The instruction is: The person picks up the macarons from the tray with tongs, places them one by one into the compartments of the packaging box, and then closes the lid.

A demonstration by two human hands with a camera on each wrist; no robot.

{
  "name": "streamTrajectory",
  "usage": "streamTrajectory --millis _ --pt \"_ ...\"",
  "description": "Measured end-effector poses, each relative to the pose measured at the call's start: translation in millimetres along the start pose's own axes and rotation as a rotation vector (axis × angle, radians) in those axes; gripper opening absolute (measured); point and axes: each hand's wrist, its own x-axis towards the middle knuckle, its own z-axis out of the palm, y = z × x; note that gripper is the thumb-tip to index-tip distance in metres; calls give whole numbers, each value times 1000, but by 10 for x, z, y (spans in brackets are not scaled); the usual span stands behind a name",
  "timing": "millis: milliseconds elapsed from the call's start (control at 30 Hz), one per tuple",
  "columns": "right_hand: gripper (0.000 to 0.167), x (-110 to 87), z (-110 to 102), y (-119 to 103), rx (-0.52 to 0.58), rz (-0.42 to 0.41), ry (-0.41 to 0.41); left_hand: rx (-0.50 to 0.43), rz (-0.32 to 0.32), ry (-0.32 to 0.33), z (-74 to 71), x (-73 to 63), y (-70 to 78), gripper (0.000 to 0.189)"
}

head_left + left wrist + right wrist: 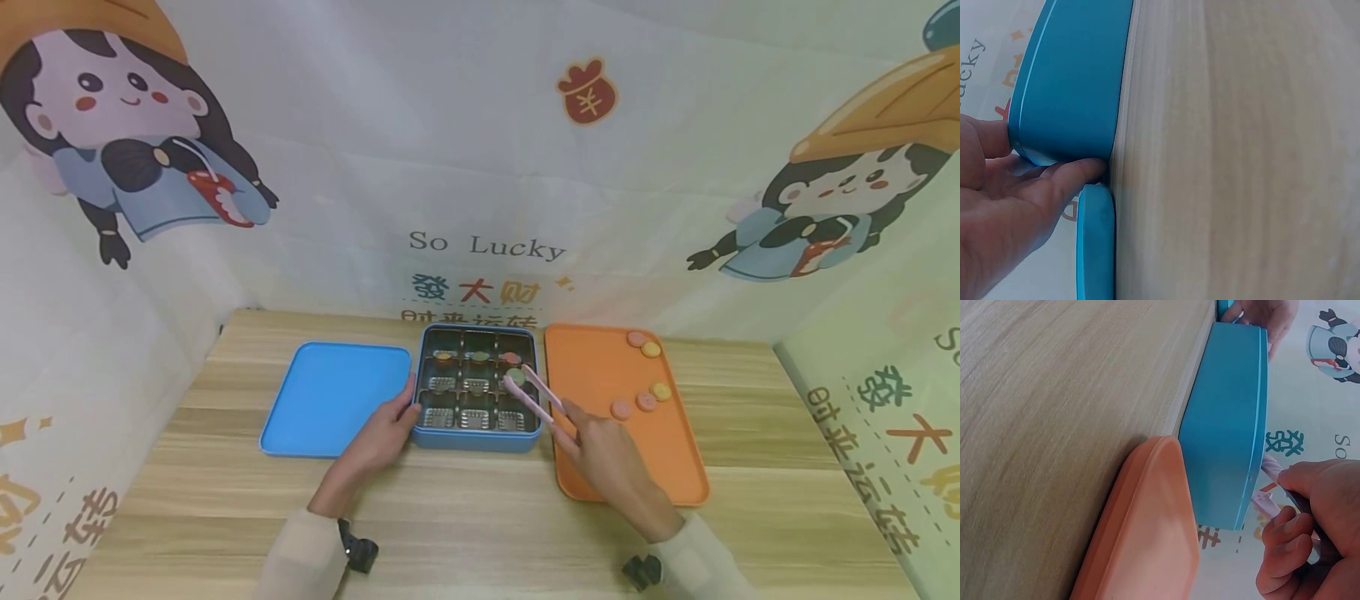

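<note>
A blue tin box (476, 442) with a dark tray of several compartments stands at the table's middle. A yellow, a green and a red disc (510, 358) lie along its back row. My left hand (386, 432) rests its fingers and thumb against the box's left side; the left wrist view shows them touching near the corner. My right hand (606, 450) grips pink tongs (534, 406). Between the tongs' tips is a light green disc (515, 377), over the right compartment of the middle row. In the right wrist view the tips are partly hidden behind the box's rim.
An orange tray (592, 358) to the box's right carries several pink and yellow discs (647, 402). On the left lies a flat blue lid (337, 392), close to the box. A printed cloth (480, 167) hangs behind the wooden table (480, 517).
</note>
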Motion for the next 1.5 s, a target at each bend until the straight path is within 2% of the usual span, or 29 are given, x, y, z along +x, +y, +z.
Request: streamTrajectory --millis 233,467,667,900,1067,1267,1333,1500 --pt "30 4 -24 7 30 12 3 3 -27 -1 6 -1 5 58" --pt "28 0 -85 99 37 49 10 6 -12 6 11 15 -22 57" --pt "36 -38 -150 265 9 68 50 2 -6 4 7 2 -13 58" --pt "27 -105 -219 422 -27 34 144 -7 -7 -2 -1 -7 -2 57" --pt "23 -176 -267 525 -19 62 108 -12 -13 -8 7 -1 -5 57" --pt "37 -310 -323 670 -47 118 35 -16 -12 -10 18 13 -19 58" --pt "38 -357 -328 726 -60 116 33 -18 -13 -8 19 16 -21 58" --pt "20 -480 -339 847 -90 91 43 -15 -13 -5 20 14 -17 57"
